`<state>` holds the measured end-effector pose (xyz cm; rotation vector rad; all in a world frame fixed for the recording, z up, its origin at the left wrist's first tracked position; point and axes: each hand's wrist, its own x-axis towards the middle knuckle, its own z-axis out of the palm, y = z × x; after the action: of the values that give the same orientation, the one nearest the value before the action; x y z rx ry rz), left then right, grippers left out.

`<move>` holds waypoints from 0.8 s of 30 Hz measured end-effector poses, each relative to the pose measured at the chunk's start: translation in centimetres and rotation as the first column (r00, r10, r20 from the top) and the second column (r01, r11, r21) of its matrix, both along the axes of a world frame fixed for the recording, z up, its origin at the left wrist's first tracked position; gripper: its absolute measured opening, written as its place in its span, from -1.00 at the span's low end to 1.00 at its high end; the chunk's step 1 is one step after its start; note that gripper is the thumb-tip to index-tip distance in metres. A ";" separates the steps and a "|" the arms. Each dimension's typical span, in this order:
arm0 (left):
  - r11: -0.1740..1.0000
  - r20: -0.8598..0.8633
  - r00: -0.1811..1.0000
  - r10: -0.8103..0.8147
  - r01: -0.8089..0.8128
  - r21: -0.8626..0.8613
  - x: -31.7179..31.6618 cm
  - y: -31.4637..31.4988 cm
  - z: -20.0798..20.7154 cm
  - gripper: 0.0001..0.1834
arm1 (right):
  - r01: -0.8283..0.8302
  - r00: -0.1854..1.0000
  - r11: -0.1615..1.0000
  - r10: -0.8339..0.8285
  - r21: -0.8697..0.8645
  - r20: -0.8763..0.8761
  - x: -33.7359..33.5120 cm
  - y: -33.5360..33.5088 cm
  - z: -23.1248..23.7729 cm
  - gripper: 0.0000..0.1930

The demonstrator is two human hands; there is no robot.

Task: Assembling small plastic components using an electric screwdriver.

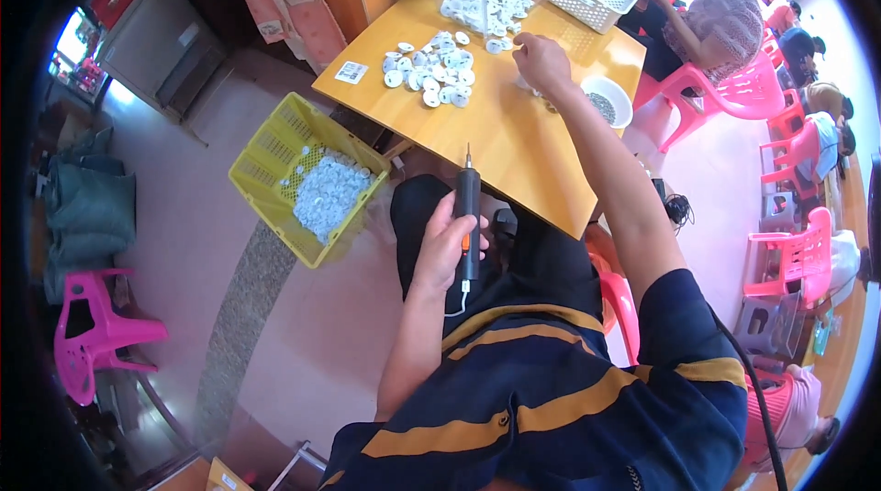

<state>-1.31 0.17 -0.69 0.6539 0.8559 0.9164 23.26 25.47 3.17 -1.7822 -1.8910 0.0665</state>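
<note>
Black screwdriver (pixel 468 195): tip up, toward the table's near edge.
Left hand (pixel 444 249): fingers wrapped around the handle, elbow bent.
Right hand (pixel 545 63): arm stretched over the table (pixel 514 138), wrist bent, fingers curled beside the far discs; cannot tell whether they grip one.
White discs (pixel 440 74): piled toward the left corner and far edge.
White bowl (pixel 621 94): right edge.

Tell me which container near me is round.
The white bowl, right of the right hand. It is circular; the white basket and yellow crate are rectangular.
</note>
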 end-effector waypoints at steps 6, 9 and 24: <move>1.000 -0.014 1.000 0.018 -0.018 -0.016 -0.4 -0.1 0.3 -0.40 | 0.042 0.996 0.984 -0.026 -0.176 0.090 -3.0 3.6 -1.1 -0.73; 1.000 0.001 1.000 0.026 -0.026 -0.010 -0.5 0.2 0.0 -0.40 | 0.064 0.993 0.995 -0.056 -0.077 0.105 -2.9 5.0 -2.4 -0.75; 0.999 -0.009 1.000 0.027 -0.027 -0.030 -0.5 0.2 0.5 -0.39 | 0.043 0.994 0.999 -0.046 -0.031 -0.098 -5.1 3.8 -3.4 -0.78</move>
<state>-1.77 0.34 -0.21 0.6220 0.8861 0.9237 18.12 29.23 -0.22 -1.8060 -1.7887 0.1631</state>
